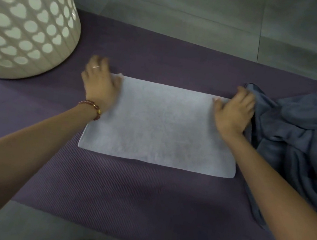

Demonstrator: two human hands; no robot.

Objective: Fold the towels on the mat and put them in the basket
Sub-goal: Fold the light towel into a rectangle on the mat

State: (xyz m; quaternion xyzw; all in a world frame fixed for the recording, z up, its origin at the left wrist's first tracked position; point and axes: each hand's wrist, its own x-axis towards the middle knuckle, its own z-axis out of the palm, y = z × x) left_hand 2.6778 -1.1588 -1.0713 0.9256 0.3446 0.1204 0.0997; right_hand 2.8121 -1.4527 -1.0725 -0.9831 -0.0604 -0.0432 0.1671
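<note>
The white towel [160,126] lies flat on the mat [123,192] with its long axis running left to right. The left hand [99,83] sits on its far-left corner and the right hand [234,110] on its far-right one. The left is blurred and the right's fingers curl over the edge, so I cannot tell whether either pinches the cloth or only presses it. Each hand is at a short end, so the next fold likely brings one end across to the other, and the basket [25,19] stands nearer the left hand, while the crumpled grey towel [297,139] waits beside the right.
</note>
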